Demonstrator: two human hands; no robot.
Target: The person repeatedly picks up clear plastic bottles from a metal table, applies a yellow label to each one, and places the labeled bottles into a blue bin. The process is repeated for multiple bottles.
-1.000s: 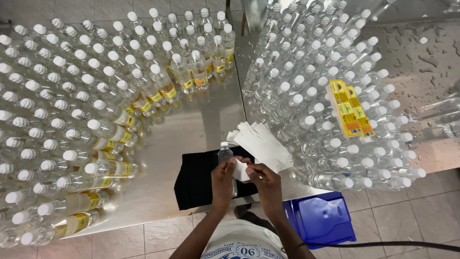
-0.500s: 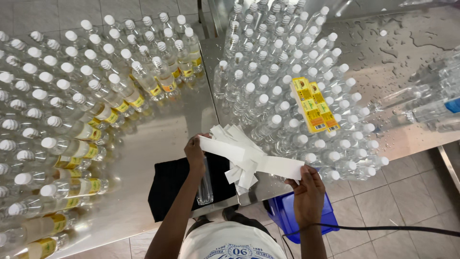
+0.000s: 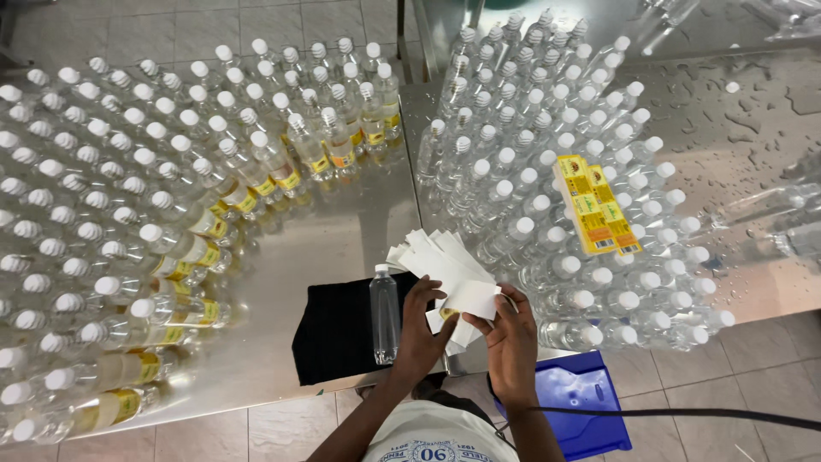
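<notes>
Both hands meet at the bench's near edge: left hand point(image 3: 425, 329) and right hand point(image 3: 513, 342) pinch one label point(image 3: 473, 299) off the fanned strips point(image 3: 436, 257). Peel slowly, keeping it flat, beside the bottle point(image 3: 384, 312) lying on the black cloth point(image 3: 338, 334).

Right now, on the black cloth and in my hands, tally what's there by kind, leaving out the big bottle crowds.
Clear bottle lying on the black cloth: 1
White paper strip bundle, held by the left hand and right hand: 1
Black cloth: 1
Total: 3
</notes>
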